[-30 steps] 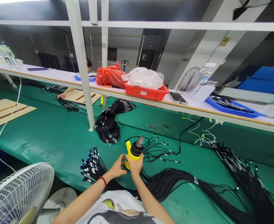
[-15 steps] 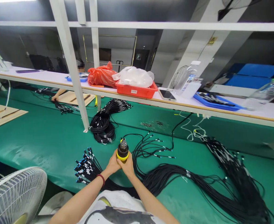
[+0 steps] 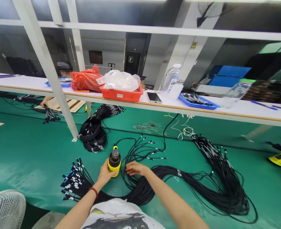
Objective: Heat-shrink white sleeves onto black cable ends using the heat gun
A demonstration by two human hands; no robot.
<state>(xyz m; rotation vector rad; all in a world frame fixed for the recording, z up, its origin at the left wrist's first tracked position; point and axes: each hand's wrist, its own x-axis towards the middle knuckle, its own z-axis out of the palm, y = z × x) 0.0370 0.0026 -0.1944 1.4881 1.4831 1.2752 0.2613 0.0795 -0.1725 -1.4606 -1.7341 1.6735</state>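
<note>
1. The left hand (image 3: 104, 174) is closed around the yellow heat gun (image 3: 114, 164), which sits just ahead of its palm with the nozzle (image 3: 115, 152) pointing up. A firm hold low on the body looks best, since the metal tip may be hot.
2. The right hand (image 3: 135, 168) is apart from the gun, fingers curled by the black cables (image 3: 140, 192); whether it grips any, I cannot tell. A light touch should avoid kinks and tangles.
3. Mind the thin cord (image 3: 126, 138) beyond the left hand: leave it slack and clear of the cable ends (image 3: 151, 152) ahead of the right hand.
4. Aim the nozzle away from both hands and from the tagged ends (image 3: 72, 183) left of the left hand.
5. Nothing shows whether the gun is running, so treat it as live.
</note>
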